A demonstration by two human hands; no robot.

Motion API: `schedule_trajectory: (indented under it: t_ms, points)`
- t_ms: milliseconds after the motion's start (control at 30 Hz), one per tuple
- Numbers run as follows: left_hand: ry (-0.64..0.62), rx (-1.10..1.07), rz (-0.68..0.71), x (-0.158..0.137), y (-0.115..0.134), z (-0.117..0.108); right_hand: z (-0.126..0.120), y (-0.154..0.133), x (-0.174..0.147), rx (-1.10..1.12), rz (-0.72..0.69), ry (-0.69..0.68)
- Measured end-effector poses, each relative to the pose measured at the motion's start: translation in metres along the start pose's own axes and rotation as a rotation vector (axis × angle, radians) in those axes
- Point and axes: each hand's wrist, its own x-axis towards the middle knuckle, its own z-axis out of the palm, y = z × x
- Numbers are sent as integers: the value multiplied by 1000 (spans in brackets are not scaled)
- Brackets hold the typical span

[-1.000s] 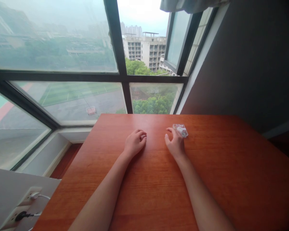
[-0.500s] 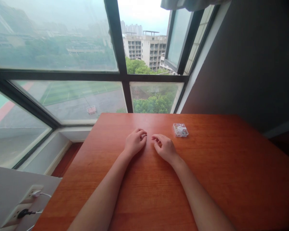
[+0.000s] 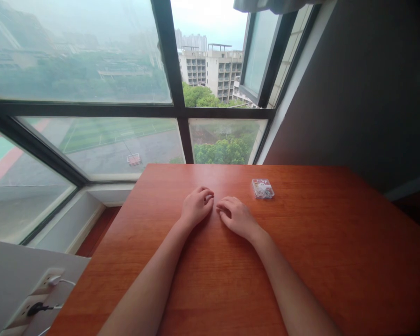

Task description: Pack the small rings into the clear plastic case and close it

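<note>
My left hand (image 3: 198, 205) rests on the reddish-brown wooden table (image 3: 210, 275), fingers loosely curved with a small gap to the thumb. Facing it, my right hand (image 3: 238, 215) also lies on the tabletop, its thumb apart from its bent fingers. Nothing shows in either hand, and a narrow gap separates the two. Beyond my right hand, a little to its right, sits a small clear plastic box (image 3: 262, 188). Small pieces show through its lid, too small to name, along with a whitish patch on top.
Dark-framed windows (image 3: 180, 111) rise behind the table's far edge, with one sash (image 3: 266, 60) swung outward. A grey wall (image 3: 353, 93) stands at the right. Low on the left, a wall socket (image 3: 28, 310) holds plugs with cables.
My right hand has shifted slightly left, closer to my left hand, and its thumb stands a bit farther from the fingers. My left hand and the box stay in place.
</note>
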Motion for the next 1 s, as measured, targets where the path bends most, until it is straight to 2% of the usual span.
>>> schedule_trajectory:
  t_ms: [600,1000]
  points:
    - [-17,-1,-6,0,1,-2,1,2,0,41,19,5]
    - [-8,-15,-11,0,0,0,1,0,0,-15,1,-1]
